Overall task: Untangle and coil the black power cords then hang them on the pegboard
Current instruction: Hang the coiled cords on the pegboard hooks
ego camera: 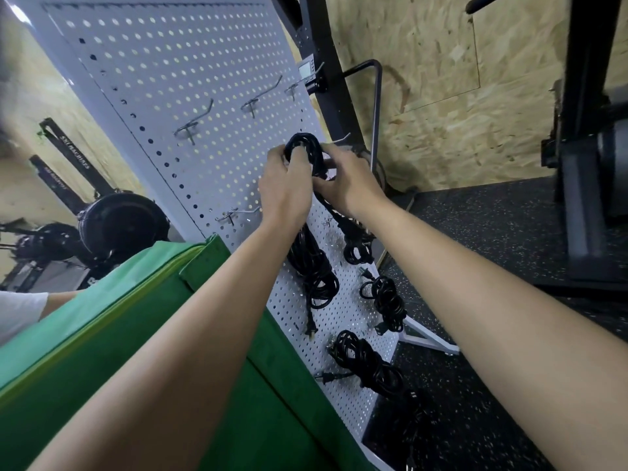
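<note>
Black coiled cord sits high against the white pegboard, held from both sides — the left hand and the right hand each keep a closed grip round its loops. A bare hook juts out just beside the coil's top. Other coils hang lower down (plugs dangling). The risk, I judge: the hook catches only some loops, so the coil springs apart when released — or drops onto those below.
</note>
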The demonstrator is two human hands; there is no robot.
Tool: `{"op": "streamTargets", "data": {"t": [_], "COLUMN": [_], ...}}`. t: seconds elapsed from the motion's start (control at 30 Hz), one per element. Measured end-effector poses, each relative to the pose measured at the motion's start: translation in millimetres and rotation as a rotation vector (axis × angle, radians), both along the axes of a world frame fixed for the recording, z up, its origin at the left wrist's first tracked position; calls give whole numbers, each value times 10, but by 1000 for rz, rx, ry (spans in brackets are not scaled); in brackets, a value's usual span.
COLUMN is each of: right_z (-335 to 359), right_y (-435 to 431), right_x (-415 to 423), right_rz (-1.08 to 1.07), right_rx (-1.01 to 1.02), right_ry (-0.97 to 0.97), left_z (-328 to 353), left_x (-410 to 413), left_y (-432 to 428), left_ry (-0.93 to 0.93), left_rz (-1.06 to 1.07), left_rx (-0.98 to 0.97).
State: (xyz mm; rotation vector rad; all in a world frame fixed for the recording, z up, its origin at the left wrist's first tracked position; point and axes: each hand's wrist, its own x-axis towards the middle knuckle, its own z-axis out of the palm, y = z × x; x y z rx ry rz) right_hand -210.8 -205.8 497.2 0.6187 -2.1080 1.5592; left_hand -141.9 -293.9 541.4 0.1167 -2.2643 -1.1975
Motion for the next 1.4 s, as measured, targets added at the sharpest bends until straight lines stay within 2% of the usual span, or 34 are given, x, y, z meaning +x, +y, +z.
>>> {"op": "streamTargets", "data": {"t": [0.23,0.37,0.53,0.67,0.8,0.9,1.13,1.4], "right_z": [51,-1,-165,-310,-422,-598,-1154,-1967], "right_y": [-24,-2,107,217,478,702,1194,1578], "right_x": [73,109,208,242,507,611,673,607], "right_rz": [41,85,88,66,45,-14,-140,-160], "right_rx": [89,42,-11,-21,56,192,363,516], "right_ry": [-80,-113,-179,-181,-175,-186,-298,-463], "left_z": [-159,-230,-381,-519,-737,-997,-1723,-2823], "left_x": [-4,5,35,195,317,357,177,-40], "left_y": [-15,10,110,229,278,341,464,457], "left_ry": [5,-4,30,116,248,254,106,-212], "left_rz": [12,5,-23,-56,-79,-138,-365,-542], "left_rx": [36,-5,51,32,-11,-50,-146,-274]}}
